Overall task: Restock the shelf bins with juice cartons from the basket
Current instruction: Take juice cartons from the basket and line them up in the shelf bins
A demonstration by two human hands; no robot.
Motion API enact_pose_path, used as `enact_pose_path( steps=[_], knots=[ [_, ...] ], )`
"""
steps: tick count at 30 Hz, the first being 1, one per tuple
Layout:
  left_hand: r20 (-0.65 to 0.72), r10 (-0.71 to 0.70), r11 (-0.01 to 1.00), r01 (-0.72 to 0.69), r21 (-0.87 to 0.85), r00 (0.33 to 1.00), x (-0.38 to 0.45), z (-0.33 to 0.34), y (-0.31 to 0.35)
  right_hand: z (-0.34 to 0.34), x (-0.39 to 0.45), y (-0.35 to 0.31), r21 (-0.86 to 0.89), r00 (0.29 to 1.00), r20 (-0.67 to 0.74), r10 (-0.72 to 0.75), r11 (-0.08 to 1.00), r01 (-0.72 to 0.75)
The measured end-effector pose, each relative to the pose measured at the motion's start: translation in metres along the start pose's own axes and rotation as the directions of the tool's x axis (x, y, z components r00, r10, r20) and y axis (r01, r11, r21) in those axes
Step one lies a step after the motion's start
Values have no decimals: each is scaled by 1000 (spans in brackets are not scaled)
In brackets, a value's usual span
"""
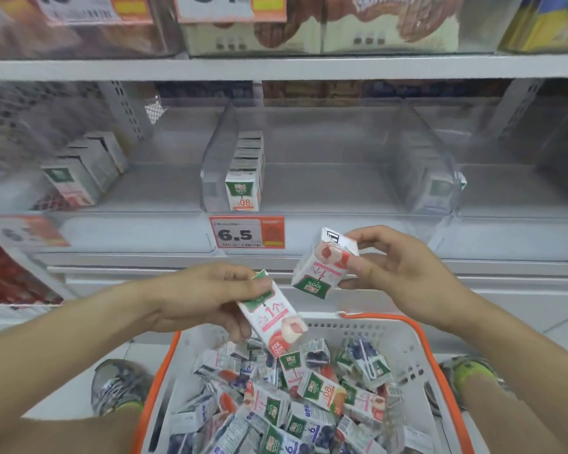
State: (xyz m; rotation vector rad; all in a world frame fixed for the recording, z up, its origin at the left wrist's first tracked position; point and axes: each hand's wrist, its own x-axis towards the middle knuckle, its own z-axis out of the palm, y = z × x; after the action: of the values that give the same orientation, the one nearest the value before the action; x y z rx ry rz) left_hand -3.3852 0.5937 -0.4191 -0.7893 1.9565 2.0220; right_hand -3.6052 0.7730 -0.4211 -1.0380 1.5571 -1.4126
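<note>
My left hand (pixel 207 298) grips a white and pink peach juice carton (pixel 273 317), tilted, above the basket. My right hand (pixel 397 270) pinches a second peach juice carton (pixel 322 262), held upside down in front of the shelf edge. Below them, the grey basket with an orange rim (pixel 420 335) holds several mixed juice cartons (pixel 309 401). On the shelf, a clear bin (pixel 210 178) holds a row of cartons (pixel 245 178) at its left side; the rest of that bin is bare.
A price tag reading 6.5 (pixel 246 232) hangs on the shelf edge. More cartons (pixel 82 172) stand in the left bin, and one carton (pixel 440 191) shows behind the right divider. Boxes fill the upper shelf (pixel 276 67). My shoes (pixel 118 385) flank the basket.
</note>
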Motion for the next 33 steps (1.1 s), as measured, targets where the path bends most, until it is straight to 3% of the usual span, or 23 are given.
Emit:
enact_pose_path(
  steps=[7,17,23,26,33],
  knots=[
    [-31,-9,982,3,-187,999,-3,-14,-1,25,-6,-3,288,992,-3,-129,950,124],
    [-75,-44,952,19,-305,996,-6,-13,0,49,-18,3,115,935,26,-354,930,349],
    [-108,-9,948,-26,-318,994,-5,-4,7,50,-25,3,-287,834,161,-528,783,551],
    [-118,17,930,-59,-362,993,-5,-2,10,52,-26,4,-318,845,164,-509,783,534],
    [-189,-29,936,-40,-351,982,0,10,10,62,-26,15,-8,974,39,-222,975,222]
  ],
)
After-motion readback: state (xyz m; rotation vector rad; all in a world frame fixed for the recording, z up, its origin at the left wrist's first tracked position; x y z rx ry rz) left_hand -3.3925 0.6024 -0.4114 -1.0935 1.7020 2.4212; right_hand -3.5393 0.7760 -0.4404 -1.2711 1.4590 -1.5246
